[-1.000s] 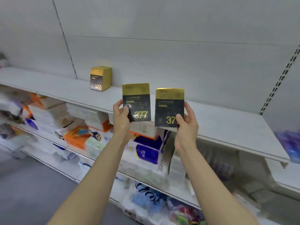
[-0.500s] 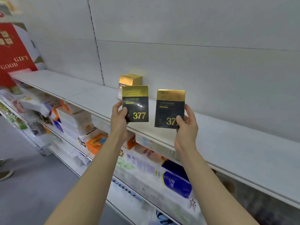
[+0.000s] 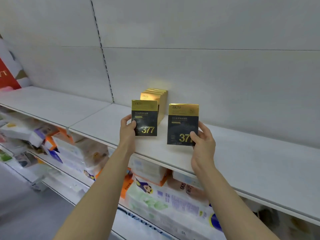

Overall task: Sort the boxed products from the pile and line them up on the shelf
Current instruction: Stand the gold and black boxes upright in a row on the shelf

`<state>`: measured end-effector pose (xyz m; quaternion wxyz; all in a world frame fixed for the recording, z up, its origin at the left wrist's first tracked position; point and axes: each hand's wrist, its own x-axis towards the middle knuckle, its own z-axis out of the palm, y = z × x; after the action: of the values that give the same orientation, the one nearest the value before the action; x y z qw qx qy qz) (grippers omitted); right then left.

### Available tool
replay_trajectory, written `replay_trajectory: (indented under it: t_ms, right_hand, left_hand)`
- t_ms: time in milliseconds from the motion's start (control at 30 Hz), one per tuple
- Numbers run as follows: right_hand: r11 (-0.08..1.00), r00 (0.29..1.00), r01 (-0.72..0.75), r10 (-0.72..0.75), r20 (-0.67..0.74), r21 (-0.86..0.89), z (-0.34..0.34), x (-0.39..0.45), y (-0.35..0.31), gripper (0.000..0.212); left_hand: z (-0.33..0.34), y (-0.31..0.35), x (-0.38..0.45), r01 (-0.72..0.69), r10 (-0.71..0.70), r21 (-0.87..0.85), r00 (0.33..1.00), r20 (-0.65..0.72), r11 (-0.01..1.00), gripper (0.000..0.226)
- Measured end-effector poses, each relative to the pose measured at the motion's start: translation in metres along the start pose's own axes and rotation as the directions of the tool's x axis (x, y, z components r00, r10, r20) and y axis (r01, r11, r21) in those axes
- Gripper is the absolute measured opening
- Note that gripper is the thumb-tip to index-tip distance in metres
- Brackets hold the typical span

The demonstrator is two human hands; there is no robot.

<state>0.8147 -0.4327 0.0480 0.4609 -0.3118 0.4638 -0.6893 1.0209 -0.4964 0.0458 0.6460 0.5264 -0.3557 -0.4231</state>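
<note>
The left box, black with a gold top band and the number 377, is held upright above the white shelf, and it now overlaps the front of the row of boxes that stands at the back of the shelf against the wall panel; half a second ago it was lower and more apart from that row. The left hand grasps this box at its lower left corner, the thumb on the front face and the fingers behind. The right box, of the same kind, is also upright over the shelf, beside the first one but with a wider gap between them than before. The right hand pinches it at the lower right corner, the thumb covering part of the last digit. Both boxes look closer to the shelf and to the row than in the earlier frame. Under the shelf, the lower shelves carry many blurred packages in white, orange and blue. At the far left a red sign is partly visible.
</note>
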Motion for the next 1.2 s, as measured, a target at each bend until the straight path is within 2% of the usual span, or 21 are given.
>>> replay_trajectory:
  t_ms: [267,467,667,767,867,1000,1200]
  right_hand:
    - [0.998,0.987,0.043,-0.035,-0.154,0.054,0.067,0.005,0.026,0.043]
    - [0.997,0.979,0.064,-0.052,-0.197,0.053,0.108,0.007,0.046,0.043]
    - [0.997,0.972,0.067,-0.070,-0.226,-0.024,0.148,0.020,0.066,0.041]
    - [0.983,0.947,0.116,-0.153,-0.282,-0.141,0.160,0.029,0.077,0.044]
    - [0.930,0.942,0.129,-0.223,-0.251,-0.343,0.169,0.034,0.085,0.041]
    - [0.805,0.944,0.125,-0.276,-0.181,-0.580,0.177,0.038,0.085,0.034]
    - [0.736,0.959,0.094,-0.247,-0.137,-0.670,0.184,0.043,0.082,0.030]
  left_hand:
    - [-0.009,0.000,0.084,0.081,-0.114,0.158,0.971,0.209,0.984,0.032]
    - [-0.006,-0.005,0.104,0.042,-0.095,0.185,0.952,0.291,0.982,0.031]
    - [-0.007,-0.002,0.111,-0.062,-0.017,0.227,0.943,0.331,0.972,0.035]
    - [-0.010,0.003,0.108,-0.108,0.013,0.191,0.898,0.440,0.976,0.042]
    - [-0.012,0.004,0.101,-0.230,0.062,0.237,0.828,0.557,0.944,0.035]
    - [-0.013,0.004,0.103,-0.288,0.087,0.281,0.824,0.559,0.916,0.038]
    - [-0.013,0.004,0.115,-0.232,0.032,0.298,0.835,0.550,0.926,0.037]
